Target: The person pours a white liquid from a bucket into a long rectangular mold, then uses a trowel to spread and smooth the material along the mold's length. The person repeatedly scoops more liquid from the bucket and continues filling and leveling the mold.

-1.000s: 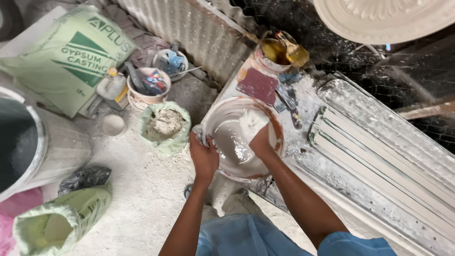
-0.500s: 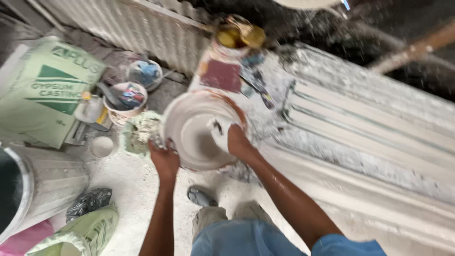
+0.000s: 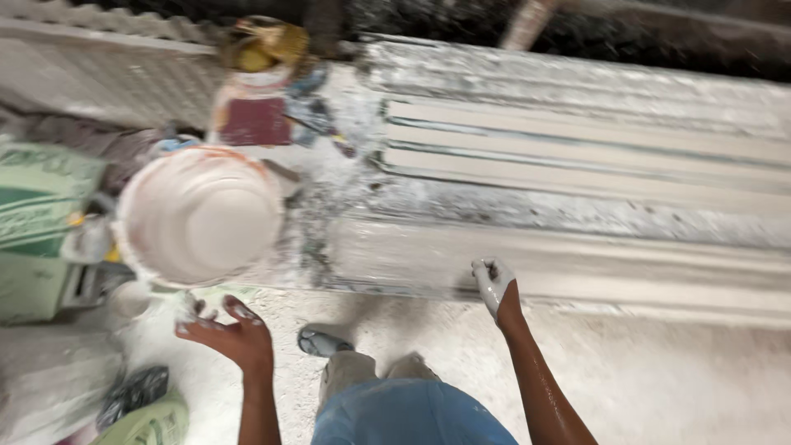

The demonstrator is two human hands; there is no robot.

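Both of my hands had come off the white mixing bowl [image 3: 200,216], which half a second earlier I had gripped at its rim. That bowl now sat on the left end of the plaster-spattered workbench [image 3: 346,198], its inside smeared pale. My left hand [image 3: 229,331] hung below it, just apart from the rim, palm up, fingers spread and holding nothing. My right hand [image 3: 493,283], coated in wet white plaster, was curled loosely against the front edge of the long white cornice mould [image 3: 577,264], pinching nothing. A red-labelled tub [image 3: 251,111] stood behind the bowl, a green sack [image 3: 37,194] to its left.
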